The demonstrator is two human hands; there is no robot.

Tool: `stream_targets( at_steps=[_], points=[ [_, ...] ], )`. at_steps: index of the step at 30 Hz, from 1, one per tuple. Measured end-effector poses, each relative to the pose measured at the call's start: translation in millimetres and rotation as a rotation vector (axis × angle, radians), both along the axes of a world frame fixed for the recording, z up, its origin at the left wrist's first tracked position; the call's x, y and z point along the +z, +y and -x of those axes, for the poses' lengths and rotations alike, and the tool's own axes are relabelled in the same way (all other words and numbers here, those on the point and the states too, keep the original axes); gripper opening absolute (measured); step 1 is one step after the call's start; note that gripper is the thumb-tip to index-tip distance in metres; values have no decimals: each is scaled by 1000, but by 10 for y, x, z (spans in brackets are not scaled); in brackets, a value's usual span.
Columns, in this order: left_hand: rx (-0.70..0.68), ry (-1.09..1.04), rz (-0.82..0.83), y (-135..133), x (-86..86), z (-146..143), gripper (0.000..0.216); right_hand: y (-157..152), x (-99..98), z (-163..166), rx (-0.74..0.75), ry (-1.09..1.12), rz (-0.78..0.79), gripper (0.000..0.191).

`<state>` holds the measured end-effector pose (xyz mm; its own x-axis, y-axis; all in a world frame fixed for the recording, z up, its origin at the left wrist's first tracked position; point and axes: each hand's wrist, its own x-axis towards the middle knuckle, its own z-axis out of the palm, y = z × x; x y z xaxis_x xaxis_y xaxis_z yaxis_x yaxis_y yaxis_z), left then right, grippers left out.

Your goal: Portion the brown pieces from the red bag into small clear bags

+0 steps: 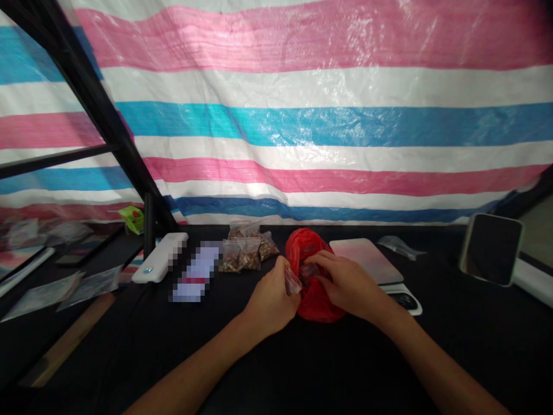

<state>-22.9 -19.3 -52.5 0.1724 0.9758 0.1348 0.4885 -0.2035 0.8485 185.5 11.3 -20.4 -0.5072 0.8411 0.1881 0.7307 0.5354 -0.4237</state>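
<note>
A red plastic bag (322,302) stands on the black table with its mouth open upward. At its left rim my left hand (273,298) is closed around a small clear plastic bag (292,282), whose edge sticks out past the fingers. My right hand (351,288) reaches over the red bag's mouth from the right. Its fingers and thumb are curled inward there, near something dark and clear that I cannot make out. Just left of the hands lie several small filled clear bags (249,252) with brown bits inside.
Behind my right hand lies a flat kitchen scale (367,260), and a crumpled clear bag (400,246) beyond it. A dark-screened device (491,249) stands at right. Left are a phone (197,274), a white power bank (161,257) and flat clear bags (93,286). A black metal post (129,167) slants upward.
</note>
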Motion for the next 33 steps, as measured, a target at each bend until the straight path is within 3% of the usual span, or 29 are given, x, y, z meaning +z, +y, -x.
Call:
stream_targets(
  at_steps=[6, 10, 12, 19, 26, 33],
  points=[
    [87, -486, 90, 172, -87, 10, 32, -25, -53, 69, 44, 15, 37, 41],
    [114, -647, 189, 221, -76, 21, 32, -30, -73, 78, 18, 14, 11, 40],
    [103, -650, 186, 226, -72, 24, 31, -32, -91, 78, -2, 25, -8, 40],
    [125, -378, -96, 213, -70, 40, 27, 9, -177, 72, -63, 234, 51, 35],
    [45, -281, -101, 181, -45, 49, 15, 48, -65, 54, -141, 375, -3, 30],
    [-62, -316, -41, 149, -10, 32, 13, -88, 6, 166, 83, 393, -242, 32]
  ],
)
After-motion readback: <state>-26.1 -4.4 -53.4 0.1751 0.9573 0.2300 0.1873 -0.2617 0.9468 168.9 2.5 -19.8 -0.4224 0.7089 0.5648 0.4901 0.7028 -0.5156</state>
